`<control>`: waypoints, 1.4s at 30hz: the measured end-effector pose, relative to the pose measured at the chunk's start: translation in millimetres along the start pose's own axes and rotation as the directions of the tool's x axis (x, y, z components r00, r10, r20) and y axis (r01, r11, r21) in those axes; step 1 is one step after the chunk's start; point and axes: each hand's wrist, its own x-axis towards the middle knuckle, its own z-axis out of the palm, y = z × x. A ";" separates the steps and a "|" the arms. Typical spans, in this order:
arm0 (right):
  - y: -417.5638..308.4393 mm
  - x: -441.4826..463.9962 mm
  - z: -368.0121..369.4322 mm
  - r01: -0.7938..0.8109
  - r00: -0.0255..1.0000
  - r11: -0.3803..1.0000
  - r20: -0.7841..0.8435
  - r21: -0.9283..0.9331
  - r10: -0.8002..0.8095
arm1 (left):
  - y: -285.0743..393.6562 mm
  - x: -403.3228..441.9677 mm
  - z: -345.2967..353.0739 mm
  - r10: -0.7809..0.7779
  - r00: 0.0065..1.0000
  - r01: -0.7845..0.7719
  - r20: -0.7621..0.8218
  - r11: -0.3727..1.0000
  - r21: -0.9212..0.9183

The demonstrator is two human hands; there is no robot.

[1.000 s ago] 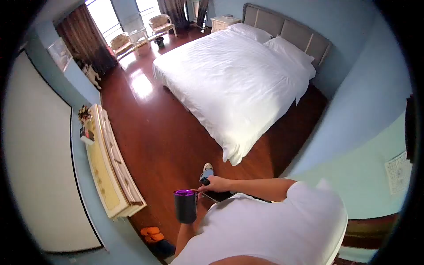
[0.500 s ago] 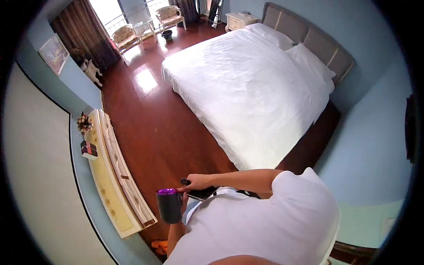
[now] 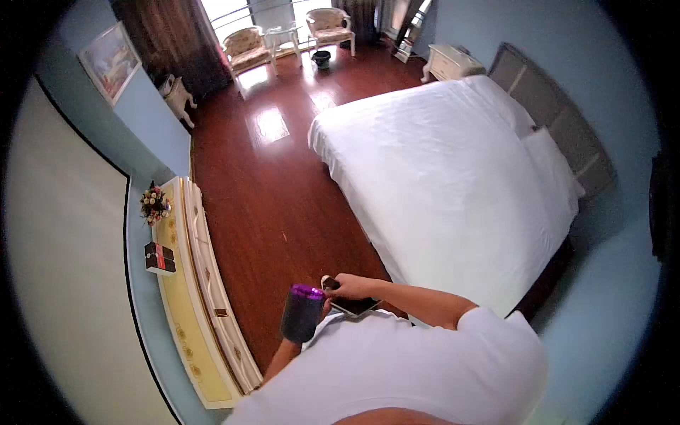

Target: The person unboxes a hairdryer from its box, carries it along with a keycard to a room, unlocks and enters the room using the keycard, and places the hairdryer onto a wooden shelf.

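One dark mug [image 3: 300, 320], purple-rimmed and slightly tilted, lies in the grasp of the left hand [image 3: 326, 305], its finger spread too hidden to tell, while the right hand [image 3: 348, 286], just beside, curls closed around a small dark object [image 3: 330, 283].

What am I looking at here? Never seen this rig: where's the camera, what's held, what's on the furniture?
No robot: these are a person's bare hands, seen from one head-worn camera looking forward and down into a bedroom. The left hand, mostly hidden, holds a dark mug with a purple rim. The right hand grips a small dark object, too small to identify. A flat dark device is just below it; which hand supports it isn't clear. On the long cream cabinet at left are a flower arrangement and a black-and-red box. The bed has white covers.
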 end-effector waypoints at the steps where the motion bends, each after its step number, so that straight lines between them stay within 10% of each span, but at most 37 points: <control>1: 5.0 20.5 -20.0 -0.014 0.998 1.000 -0.057 -0.009 0.013 | -8.5 28.1 -7.4 -0.024 1.000 0.024 -0.020 1.000 -0.008; 4: -23.5 60.4 -83.9 0.028 0.994 0.987 -0.106 0.155 -0.012 | -36.4 121.7 -44.3 0.139 0.986 -0.161 0.093 0.935 0.317; 5: -28.7 73.0 -101.2 0.081 0.987 0.967 -0.154 0.240 -0.044 | -37.7 146.6 -53.5 -0.209 0.964 0.256 0.165 0.901 -0.351; 7: -5.2 112.1 -138.9 0.024 0.984 0.992 -0.179 0.126 -0.001 | -49.9 202.9 -64.1 -0.412 0.833 0.507 0.370 0.298 -0.809; 9: 5.6 148.6 -175.4 0.025 0.969 0.966 -0.243 0.258 0.040 | -77.1 258.3 -74.2 0.054 0.995 -0.081 -0.082 0.925 -0.371; 15: -36.8 252.3 -301.5 -0.148 0.980 0.986 -0.124 0.079 0.157 | -171.3 382.6 -82.1 0.150 0.969 -0.124 -0.195 0.982 0.142; 19: -62.5 347.0 -395.1 0.078 0.987 0.988 -0.151 0.130 -0.058 | -220.3 469.6 -91.8 0.055 0.965 0.052 -0.258 0.918 0.392; 25: -121.0 457.9 -513.6 -0.022 1.000 0.999 0.004 -0.024 0.022 | -233.4 571.5 -136.4 -0.078 0.767 0.188 -0.637 0.977 0.106; 31: -151.4 557.1 -574.4 -0.019 0.993 0.992 0.116 -0.122 0.034 | -280.7 639.1 -166.0 -0.221 0.728 0.337 -0.649 0.940 0.059; 42: -203.5 738.6 -723.2 0.031 0.999 0.994 0.021 -0.105 -0.029 | -485.4 874.8 -248.7 0.022 0.879 0.082 -0.477 0.977 0.195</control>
